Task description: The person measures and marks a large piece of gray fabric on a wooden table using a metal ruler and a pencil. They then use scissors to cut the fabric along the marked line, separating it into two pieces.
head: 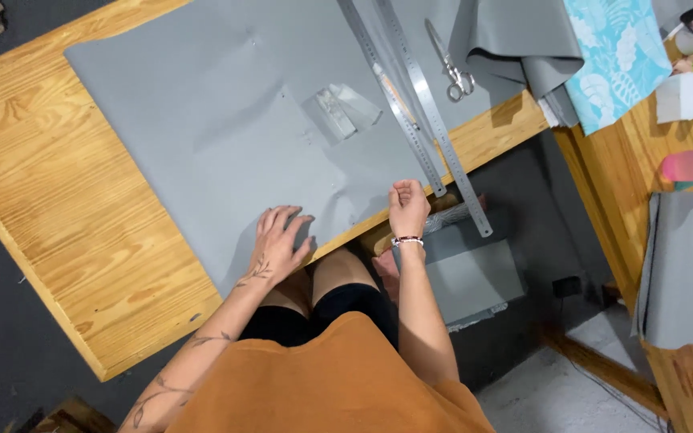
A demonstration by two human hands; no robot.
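Head view: left hand lay flat and open on grey sheet; right hand, loosely curled and empty, touched its near edge beside rulers.

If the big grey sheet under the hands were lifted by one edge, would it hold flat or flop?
Probably flop: the grey sheet lies thin and flat on the table, and similar grey material nearby drapes in soft folds. The left hand pressing it suggests it slides easily. It looks light.

Left hand flat, fingers spread; right hand seemingly loosely curled.
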